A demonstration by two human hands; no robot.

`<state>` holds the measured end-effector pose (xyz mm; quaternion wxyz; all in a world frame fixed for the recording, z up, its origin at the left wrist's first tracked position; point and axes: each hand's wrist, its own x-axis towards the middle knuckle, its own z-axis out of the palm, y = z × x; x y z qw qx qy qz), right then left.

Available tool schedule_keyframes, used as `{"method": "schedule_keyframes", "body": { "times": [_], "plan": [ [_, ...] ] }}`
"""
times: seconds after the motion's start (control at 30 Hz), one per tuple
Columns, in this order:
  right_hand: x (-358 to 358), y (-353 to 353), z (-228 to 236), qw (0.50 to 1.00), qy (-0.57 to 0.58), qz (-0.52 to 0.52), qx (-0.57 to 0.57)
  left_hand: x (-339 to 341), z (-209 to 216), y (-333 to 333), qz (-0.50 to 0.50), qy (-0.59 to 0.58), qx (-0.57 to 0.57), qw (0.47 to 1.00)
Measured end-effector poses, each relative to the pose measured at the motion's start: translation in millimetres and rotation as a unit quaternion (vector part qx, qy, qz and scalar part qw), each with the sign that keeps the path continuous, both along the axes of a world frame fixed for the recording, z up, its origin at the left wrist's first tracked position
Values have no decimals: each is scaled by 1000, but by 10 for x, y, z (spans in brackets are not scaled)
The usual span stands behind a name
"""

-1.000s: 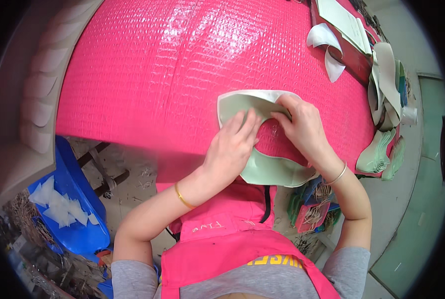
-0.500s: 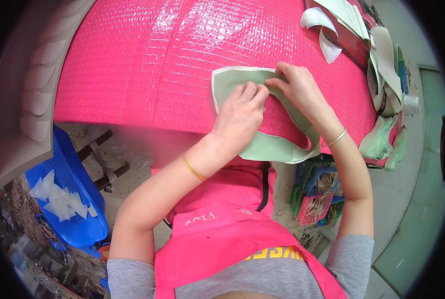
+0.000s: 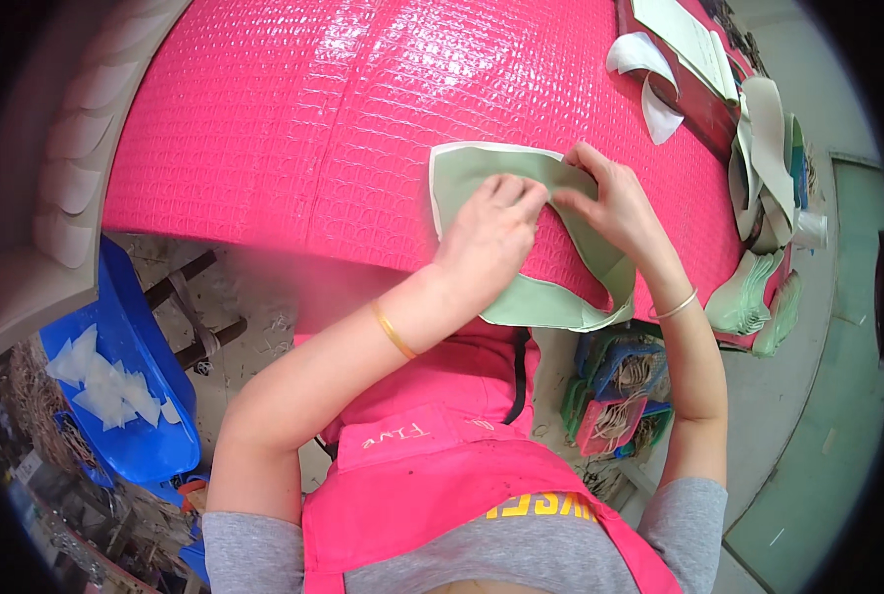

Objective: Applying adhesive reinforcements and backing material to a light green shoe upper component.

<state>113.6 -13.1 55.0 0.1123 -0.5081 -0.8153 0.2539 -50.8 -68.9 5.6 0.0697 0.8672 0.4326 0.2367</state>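
A light green shoe upper (image 3: 541, 302), a curved loop with a white edge, lies over the front edge of the pink-covered table. My left hand (image 3: 491, 230) is closed at its inner edge, fingers curled and pressed together; the fingertips are slightly blurred. Close beside it, my right hand (image 3: 612, 198) pinches the same upper between thumb and fingers near the top of the curve. The fingers of both hands almost meet. Whether a small bit sits between the left fingertips is hidden.
White curved scraps (image 3: 650, 74) and a notepad (image 3: 689, 40) lie at the far right. Stacked green pieces (image 3: 744, 297) sit on the right edge, near draped strips (image 3: 769, 148). A blue bin (image 3: 155, 436) with white pieces stands low left; coloured baskets (image 3: 615, 421) are under the table.
Both hands have moved slightly right along the inner edge of the shoe upper, still close together. The whole view has shifted a little.
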Motion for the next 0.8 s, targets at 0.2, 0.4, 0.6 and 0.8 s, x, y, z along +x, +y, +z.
{"method": "schedule_keyframes", "body": {
  "times": [0.2, 0.4, 0.6, 0.8],
  "plan": [
    [-34, 7, -6, 999, -33, -11, -19, -79, -119, 41, -5, -53, 23, 998],
    [11, -41, -43, 999, -44, -20, 24, 7, -139, 60, -11, -43, -8, 999],
    [218, -379, 215, 996, -24, -60, 64, 34, -143, 64, -42, -43, -16, 998],
    [374, -824, -9, 902, 277, -185, -276, -180, -98, 243, -165, -52, -108, 979]
  ]
}}
